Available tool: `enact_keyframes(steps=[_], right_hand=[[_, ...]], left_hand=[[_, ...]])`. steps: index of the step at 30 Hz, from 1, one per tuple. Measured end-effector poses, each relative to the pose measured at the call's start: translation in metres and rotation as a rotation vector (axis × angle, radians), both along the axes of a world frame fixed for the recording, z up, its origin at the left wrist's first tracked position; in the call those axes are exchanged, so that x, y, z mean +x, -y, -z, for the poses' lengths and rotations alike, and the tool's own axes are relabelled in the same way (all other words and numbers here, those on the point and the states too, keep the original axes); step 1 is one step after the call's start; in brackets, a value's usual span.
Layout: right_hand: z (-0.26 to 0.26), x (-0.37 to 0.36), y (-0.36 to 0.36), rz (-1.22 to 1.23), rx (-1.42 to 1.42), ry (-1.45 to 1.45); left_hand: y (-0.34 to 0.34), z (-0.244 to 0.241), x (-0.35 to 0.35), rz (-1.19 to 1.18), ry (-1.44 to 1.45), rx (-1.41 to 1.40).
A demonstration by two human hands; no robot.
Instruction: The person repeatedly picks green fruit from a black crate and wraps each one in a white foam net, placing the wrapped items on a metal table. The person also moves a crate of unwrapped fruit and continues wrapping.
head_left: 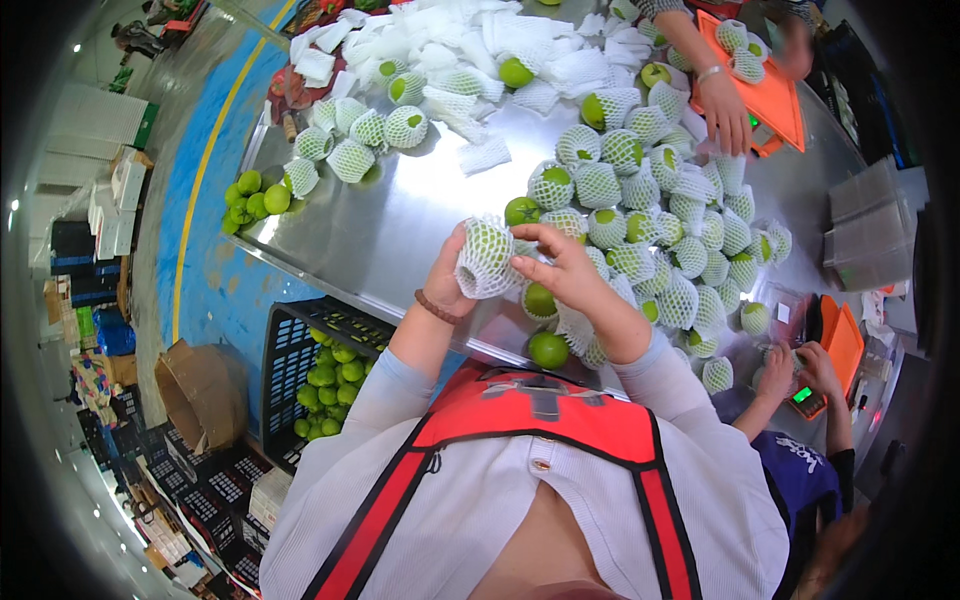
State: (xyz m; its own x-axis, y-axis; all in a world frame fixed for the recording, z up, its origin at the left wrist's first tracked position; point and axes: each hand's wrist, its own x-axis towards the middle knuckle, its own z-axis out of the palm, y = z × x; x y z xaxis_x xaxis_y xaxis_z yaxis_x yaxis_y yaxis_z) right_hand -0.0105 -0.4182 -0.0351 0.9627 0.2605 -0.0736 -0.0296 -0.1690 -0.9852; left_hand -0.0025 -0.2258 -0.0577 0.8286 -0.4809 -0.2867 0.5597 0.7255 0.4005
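Note:
A green fruit in a white foam net sleeve (487, 257) rests in my left hand (445, 279), above the near edge of the steel table (360, 225). My right hand (559, 266) is at the fruit's right side, thumb and fingers apart; whether its fingertips touch the net is unclear. Beside and beyond it lies a big heap of netted green fruit (637, 225). Bare green fruits (548, 350) sit at the heap's near side. A pile of white foam nets (450, 45) covers the far side of the table, with a smaller group of netted fruit (350, 161) at left.
Bare green fruits (255, 204) lie at the table's left corner. Below stands a black plastic crate (281, 375) of green fruit, beside an open cardboard box (199, 394). Two co-workers' hands (724, 112) (776, 375) are at the right, near orange trays (787, 97) and scales. Clear plastic containers (870, 225) stand far right.

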Motion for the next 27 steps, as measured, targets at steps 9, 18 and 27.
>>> enact_keyframes(steps=[9,18,27], right_hand=[[0.019,-0.007,0.012,0.333,0.247,-0.159],[-0.040,-0.035,0.025,0.158,-0.323,0.519],[-0.040,-0.075,0.070,0.348,-0.127,0.330]], left_hand=[[0.032,-0.026,-0.008,0.018,-0.197,-0.073],[0.072,-0.027,-0.010,0.035,0.003,0.327],[0.128,-0.033,-0.025,0.300,0.005,0.195]])
